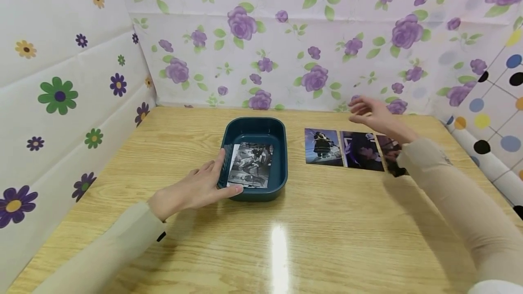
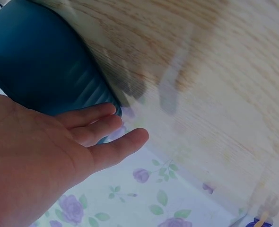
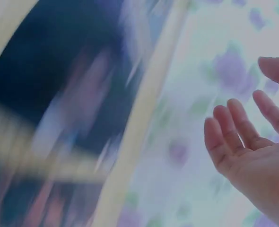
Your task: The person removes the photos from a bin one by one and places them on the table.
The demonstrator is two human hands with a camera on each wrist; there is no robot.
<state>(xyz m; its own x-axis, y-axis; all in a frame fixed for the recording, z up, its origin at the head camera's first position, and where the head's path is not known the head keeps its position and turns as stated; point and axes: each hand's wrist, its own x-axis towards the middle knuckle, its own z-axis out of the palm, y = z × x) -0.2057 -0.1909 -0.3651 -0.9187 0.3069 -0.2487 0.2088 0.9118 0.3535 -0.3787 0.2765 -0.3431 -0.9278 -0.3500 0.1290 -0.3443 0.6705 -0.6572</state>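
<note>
My left hand (image 1: 196, 189) rests against the left side of a dark teal bin (image 1: 282, 162), its thumb at the near rim. In the left wrist view, the fingers (image 2: 125, 146) lie along the bin's ribbed outer wall (image 2: 90, 90). Inside the bin lies a small stack of photos (image 1: 251, 164), a black-and-white one on top. My right hand (image 1: 377, 117) hovers empty with loosely bent fingers above a row of three colour photos. These are a blue-sky photo (image 1: 323, 146), a dark purple photo (image 1: 361, 149) and a right-hand photo (image 1: 388, 146), partly hidden by the right arm.
The wooden table (image 1: 229, 248) reaches to a rose-patterned backdrop (image 1: 278, 58) behind. Flower-patterned sheeting (image 1: 61, 149) stands on the left and dotted sheeting (image 1: 490, 126) on the right.
</note>
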